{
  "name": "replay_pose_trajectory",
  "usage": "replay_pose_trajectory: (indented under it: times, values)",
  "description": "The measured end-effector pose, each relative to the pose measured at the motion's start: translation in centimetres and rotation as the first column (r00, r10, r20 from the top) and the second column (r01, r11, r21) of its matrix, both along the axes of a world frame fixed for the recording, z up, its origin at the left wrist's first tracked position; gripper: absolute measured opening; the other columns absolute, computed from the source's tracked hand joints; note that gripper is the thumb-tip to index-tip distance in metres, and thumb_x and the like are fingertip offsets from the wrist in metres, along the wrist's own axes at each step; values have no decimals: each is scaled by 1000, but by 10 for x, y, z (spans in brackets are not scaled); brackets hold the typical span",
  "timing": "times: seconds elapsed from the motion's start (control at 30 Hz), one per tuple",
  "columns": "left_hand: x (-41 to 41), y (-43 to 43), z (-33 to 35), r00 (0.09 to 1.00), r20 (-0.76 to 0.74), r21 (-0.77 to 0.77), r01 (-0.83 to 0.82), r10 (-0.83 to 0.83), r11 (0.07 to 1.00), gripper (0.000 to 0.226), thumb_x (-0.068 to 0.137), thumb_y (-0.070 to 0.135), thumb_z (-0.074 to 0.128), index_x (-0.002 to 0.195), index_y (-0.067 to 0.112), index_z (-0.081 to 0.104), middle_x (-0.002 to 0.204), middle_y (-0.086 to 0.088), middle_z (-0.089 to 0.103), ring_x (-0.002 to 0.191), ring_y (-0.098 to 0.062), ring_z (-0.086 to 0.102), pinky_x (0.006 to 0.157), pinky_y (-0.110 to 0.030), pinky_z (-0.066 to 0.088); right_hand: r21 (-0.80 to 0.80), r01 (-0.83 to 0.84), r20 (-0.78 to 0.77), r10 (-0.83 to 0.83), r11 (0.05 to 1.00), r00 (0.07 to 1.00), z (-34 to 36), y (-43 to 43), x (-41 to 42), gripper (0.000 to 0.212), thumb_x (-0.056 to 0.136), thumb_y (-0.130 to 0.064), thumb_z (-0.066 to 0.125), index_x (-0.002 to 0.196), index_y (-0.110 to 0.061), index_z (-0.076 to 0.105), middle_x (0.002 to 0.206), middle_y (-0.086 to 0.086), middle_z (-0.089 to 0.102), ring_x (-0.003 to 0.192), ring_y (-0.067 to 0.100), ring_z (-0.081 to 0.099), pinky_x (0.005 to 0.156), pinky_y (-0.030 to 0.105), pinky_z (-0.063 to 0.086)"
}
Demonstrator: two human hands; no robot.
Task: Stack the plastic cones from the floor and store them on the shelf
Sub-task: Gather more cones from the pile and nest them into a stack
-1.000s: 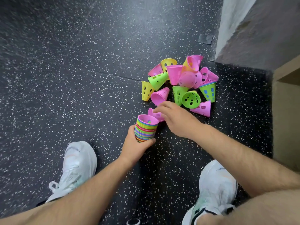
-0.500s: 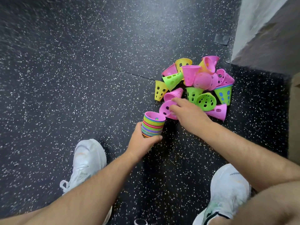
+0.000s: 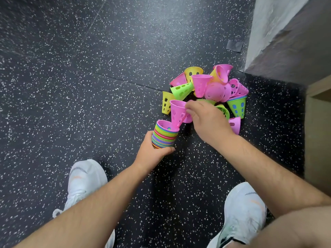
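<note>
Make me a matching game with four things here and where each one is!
Things
1. rainbow stack
2. pink cone dipping into that stack
3. green cone with blue holes
4. grey tape patch

Places
A. flat on the floor near the wall
B. pinched by the right hand
C. right edge of the pile
D. gripped by the left hand

Pairs: 1-D, 2-B, 3-C, 4-A

Two hands (image 3: 152, 153) (image 3: 206, 122), two shoes (image 3: 86, 179) (image 3: 245, 208), one cone stack (image 3: 163, 138), one held pink cone (image 3: 177, 113).
</note>
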State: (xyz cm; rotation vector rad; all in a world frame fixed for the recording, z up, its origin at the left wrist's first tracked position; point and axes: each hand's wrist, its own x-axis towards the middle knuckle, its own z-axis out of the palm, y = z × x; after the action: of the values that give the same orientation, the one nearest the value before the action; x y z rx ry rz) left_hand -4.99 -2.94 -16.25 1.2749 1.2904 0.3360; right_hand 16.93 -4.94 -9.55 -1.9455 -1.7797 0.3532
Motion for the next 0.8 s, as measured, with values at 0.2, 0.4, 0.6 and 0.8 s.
replay_pose_trajectory:
  times: [0.2,0.4,0.6,0.8]
  values:
    - [6,3,-1,1000,1,-4,-2,2,1000,74,53,39,89,116,21,55,102,-2,71,87,-12,70,87,-40,59,-40,-18,-64,16,999,998,-3,1,-3,16,98,-18,55,108,-14,67,94,7,68,90,30,60,75,44,51]
    - [22,11,4,1000,2,22,7,-7,1000,65,67,16,93,119,13,54,99,0,68,74,5,63,70,-14,51,-155,-93,-108,76,984,991,-14,-4,-4,27,104,-31,43,109,-17,65,105,-3,65,98,20,56,84,43,49]
    - [20,12,2,1000,-5,16,17,-17,1000,62,67,22,94,116,20,56,99,3,70,79,1,66,77,-21,53,-191,34,155,-4,981,988,-37,-1,12,23,94,-18,55,110,-10,70,147,8,51,117,34,46,93,45,47]
    - [16,15,-1,1000,-9,1,14,-14,1000,68,58,35,90,116,23,55,98,4,72,86,-10,70,86,-35,58,-276,-34,274,113,961,955,-40,7,18,53,79,0,60,130,-10,62,145,5,52,113,36,47,92,47,46]
